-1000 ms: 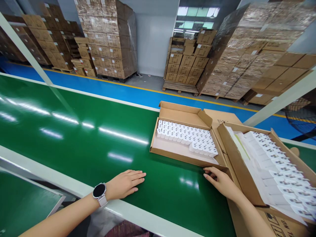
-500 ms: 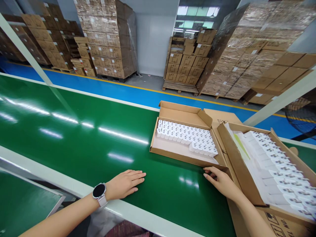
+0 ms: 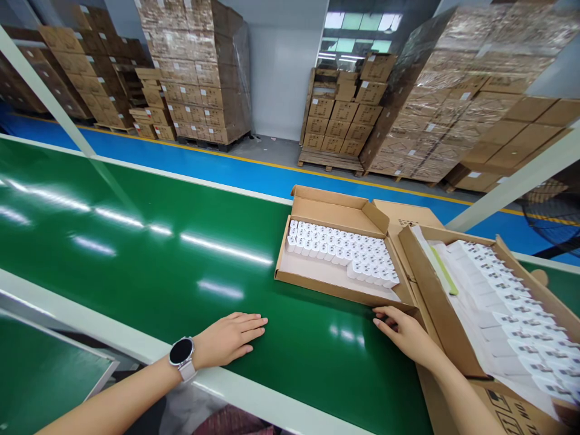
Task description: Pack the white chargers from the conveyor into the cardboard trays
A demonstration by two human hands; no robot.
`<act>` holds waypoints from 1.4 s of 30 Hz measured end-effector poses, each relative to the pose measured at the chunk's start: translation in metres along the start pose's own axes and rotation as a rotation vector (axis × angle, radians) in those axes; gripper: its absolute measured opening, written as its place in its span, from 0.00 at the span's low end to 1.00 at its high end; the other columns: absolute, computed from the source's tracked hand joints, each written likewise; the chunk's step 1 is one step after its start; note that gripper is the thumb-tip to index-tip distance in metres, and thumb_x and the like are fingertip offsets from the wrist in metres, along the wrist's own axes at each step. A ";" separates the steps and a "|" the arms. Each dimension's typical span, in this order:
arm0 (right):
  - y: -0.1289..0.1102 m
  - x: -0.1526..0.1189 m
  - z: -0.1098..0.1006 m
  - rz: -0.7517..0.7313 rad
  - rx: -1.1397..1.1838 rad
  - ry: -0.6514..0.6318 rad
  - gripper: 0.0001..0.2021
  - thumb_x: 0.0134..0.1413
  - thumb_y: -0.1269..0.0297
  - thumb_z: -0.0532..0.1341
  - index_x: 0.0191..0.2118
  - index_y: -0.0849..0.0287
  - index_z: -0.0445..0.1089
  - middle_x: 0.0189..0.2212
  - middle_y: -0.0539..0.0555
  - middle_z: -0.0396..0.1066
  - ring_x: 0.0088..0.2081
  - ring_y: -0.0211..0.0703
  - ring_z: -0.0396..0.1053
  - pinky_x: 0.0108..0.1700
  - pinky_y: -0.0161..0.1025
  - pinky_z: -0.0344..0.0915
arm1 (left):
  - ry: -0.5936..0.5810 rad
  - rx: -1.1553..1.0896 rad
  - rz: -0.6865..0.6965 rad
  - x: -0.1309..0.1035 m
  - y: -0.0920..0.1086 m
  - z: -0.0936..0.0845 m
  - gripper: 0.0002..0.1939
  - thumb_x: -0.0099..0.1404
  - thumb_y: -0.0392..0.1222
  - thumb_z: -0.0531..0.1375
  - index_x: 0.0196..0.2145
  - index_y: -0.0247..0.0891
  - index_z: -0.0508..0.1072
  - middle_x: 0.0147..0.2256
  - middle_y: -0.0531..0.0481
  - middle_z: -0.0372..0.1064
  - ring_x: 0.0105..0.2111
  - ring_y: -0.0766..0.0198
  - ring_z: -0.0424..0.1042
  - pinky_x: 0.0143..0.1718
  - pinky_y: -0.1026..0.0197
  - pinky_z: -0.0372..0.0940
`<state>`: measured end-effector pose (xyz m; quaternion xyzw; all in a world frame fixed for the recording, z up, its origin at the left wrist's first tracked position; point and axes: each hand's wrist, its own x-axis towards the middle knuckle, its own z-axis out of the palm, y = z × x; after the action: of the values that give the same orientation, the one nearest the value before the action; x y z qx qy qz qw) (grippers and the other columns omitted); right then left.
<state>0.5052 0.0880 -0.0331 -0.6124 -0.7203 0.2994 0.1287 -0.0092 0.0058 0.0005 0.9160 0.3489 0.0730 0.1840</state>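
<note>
1. Left hand (image 3: 233,339) is lying flat, palm down on the glossy green work surface (image 3: 172,290), fingers close together and thumb a bit apart. There's a round, dark-faced watch (image 3: 182,350) with a pale strap on that wrist; can't read anything on it.
2. Right hand (image 3: 401,331) is loosely curled, thumb and forefinger slightly apart, right by the near edge of a shallow brown cardboard box (image 3: 335,293). Can't tell if it's actually touching.
3. That box has its lid flipped back and sits on the green surface. Inside, white rounded blocks (image 3: 339,241) stand in tight rows along the far side and near right, with pale liner showing at the near left. Their tiny grey top marks are too small to read.
4. Right of that is a second open brown cardboard box (image 3: 444,320) with slanted rows of white pieces (image 3: 521,296) and a yellow-green strip (image 3: 444,272).
5. Under it, a printed brown carton (image 3: 541,423) shows arrow symbols plus a cut-off "L NO."
6. Farther back: plastic-wrapped carton stacks (image 3: 203,78) with white labels, unreadable from here.
</note>
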 end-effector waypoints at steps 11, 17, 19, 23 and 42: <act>-0.005 -0.003 0.001 -0.010 0.001 0.034 0.19 0.59 0.48 0.59 0.48 0.52 0.77 0.48 0.58 0.80 0.41 0.54 0.79 0.41 0.47 0.77 | -0.014 0.010 0.001 0.000 0.000 0.000 0.21 0.76 0.42 0.54 0.64 0.45 0.70 0.69 0.49 0.60 0.68 0.54 0.61 0.66 0.53 0.61; -0.003 -0.003 0.001 -0.013 -0.002 0.031 0.18 0.59 0.48 0.59 0.48 0.51 0.77 0.49 0.57 0.80 0.42 0.54 0.79 0.41 0.47 0.77 | 0.024 -0.010 0.005 -0.001 -0.001 0.002 0.23 0.76 0.42 0.54 0.66 0.47 0.68 0.69 0.49 0.61 0.68 0.55 0.61 0.67 0.54 0.60; -0.001 -0.002 0.001 -0.012 -0.003 0.022 0.18 0.59 0.48 0.59 0.48 0.51 0.77 0.49 0.57 0.79 0.42 0.54 0.79 0.41 0.47 0.77 | 0.030 -0.013 0.002 -0.001 -0.001 0.003 0.23 0.76 0.43 0.54 0.66 0.47 0.67 0.69 0.49 0.61 0.68 0.55 0.61 0.67 0.54 0.61; 0.002 0.000 0.001 -0.007 -0.009 0.006 0.18 0.59 0.48 0.59 0.48 0.52 0.76 0.50 0.57 0.79 0.42 0.54 0.79 0.42 0.47 0.77 | 0.017 -0.014 -0.001 -0.001 -0.001 0.002 0.22 0.75 0.42 0.55 0.65 0.47 0.68 0.69 0.49 0.61 0.68 0.55 0.61 0.66 0.54 0.61; -0.003 0.000 0.000 0.003 0.013 0.009 0.20 0.58 0.46 0.59 0.48 0.51 0.76 0.49 0.57 0.80 0.42 0.55 0.78 0.42 0.50 0.77 | 0.027 -0.013 0.017 -0.001 -0.001 0.001 0.22 0.77 0.44 0.53 0.66 0.47 0.68 0.68 0.49 0.62 0.68 0.54 0.62 0.67 0.53 0.60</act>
<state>0.5026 0.0875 -0.0309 -0.6140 -0.7167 0.3016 0.1355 -0.0102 0.0054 -0.0003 0.9166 0.3430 0.0894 0.1848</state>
